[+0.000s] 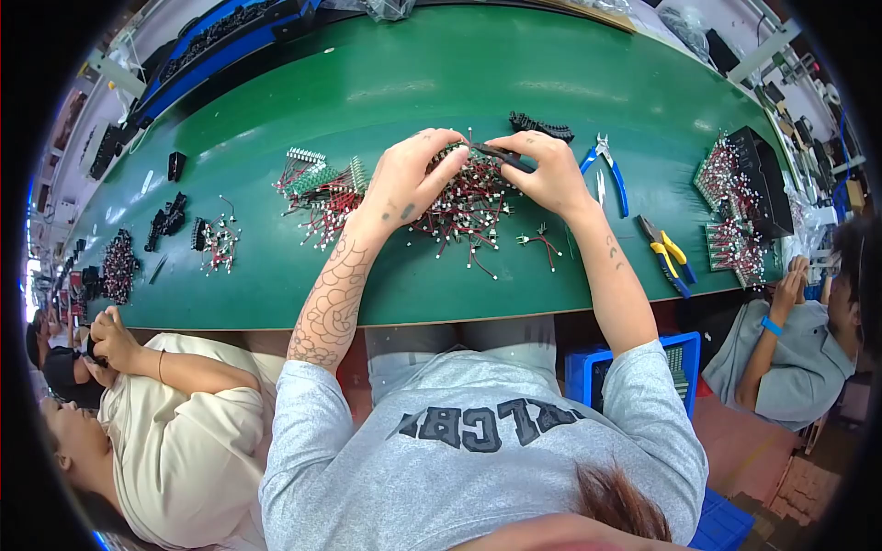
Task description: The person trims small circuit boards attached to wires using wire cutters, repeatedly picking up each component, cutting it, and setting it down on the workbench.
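Note:
Above a heap of short red and black wires with white connectors (464,216), my two hands meet over the table. My left hand (418,174) is closed, thumb and forefinger pinching at a thin wire end; the exact piece is too small to make out. In my right hand (551,170) is a slim black tool (507,157), its tip pointing left to my left fingertips. Its jaws are too small to tell its kind. Green boards with rows of white connectors (317,174) lie left of the heap.
Blue-handled pliers (617,179) and yellow-and-blue pliers (666,257) lie to the right. Black strips (540,126) sit beyond my right hand. A black box (761,179) stands far right beside more wired bundles (730,239). Co-workers sit on both sides; a blue crate (577,372) is below the table.

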`<state>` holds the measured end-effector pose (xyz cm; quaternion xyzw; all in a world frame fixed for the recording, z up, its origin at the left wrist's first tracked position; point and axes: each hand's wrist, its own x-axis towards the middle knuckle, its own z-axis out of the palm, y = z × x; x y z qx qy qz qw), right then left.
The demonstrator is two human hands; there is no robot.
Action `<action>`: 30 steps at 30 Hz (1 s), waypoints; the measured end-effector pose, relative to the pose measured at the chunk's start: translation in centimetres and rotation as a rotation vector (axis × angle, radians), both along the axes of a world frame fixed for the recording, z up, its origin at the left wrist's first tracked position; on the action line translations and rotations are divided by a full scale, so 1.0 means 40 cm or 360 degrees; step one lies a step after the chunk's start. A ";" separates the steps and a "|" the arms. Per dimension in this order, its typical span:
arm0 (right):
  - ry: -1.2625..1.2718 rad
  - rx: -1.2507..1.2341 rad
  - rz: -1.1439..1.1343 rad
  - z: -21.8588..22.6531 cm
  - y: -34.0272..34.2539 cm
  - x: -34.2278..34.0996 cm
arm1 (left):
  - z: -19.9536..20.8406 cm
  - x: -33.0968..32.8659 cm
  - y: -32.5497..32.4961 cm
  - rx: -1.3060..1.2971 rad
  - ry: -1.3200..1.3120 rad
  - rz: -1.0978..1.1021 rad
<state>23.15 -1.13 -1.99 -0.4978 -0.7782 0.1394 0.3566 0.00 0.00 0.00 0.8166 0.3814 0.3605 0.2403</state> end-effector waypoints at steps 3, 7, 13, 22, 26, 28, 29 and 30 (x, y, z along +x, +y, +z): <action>-0.0035 0.0126 0.0073 -0.004 -0.003 -0.007 | -0.014 -0.003 0.003 0.0040 0.0026 -0.0063; -0.0044 0.0130 0.0104 0.000 -0.003 -0.007 | -0.015 -0.007 0.009 0.0035 0.0040 -0.0110; 0.0165 -0.0167 0.0172 0.000 -0.005 -0.004 | 0.000 -0.018 0.017 -0.0237 -0.0024 -0.0240; 0.0383 -0.0466 0.0330 -0.015 0.007 0.010 | -0.001 -0.026 0.022 -0.0633 -0.0213 -0.0395; 0.0456 -0.0663 0.0362 -0.017 0.011 0.011 | 0.004 -0.027 0.022 -0.0753 -0.0254 -0.0418; 0.0492 -0.0727 0.0366 -0.018 0.011 0.010 | 0.012 -0.028 0.021 -0.0786 -0.0222 -0.0403; 0.0510 -0.0759 0.0368 -0.018 0.011 0.010 | 0.014 -0.028 0.021 -0.0803 -0.0206 -0.0395; 0.0507 -0.0758 0.0371 -0.015 0.010 0.007 | 0.013 -0.028 0.021 -0.0801 -0.0209 -0.0392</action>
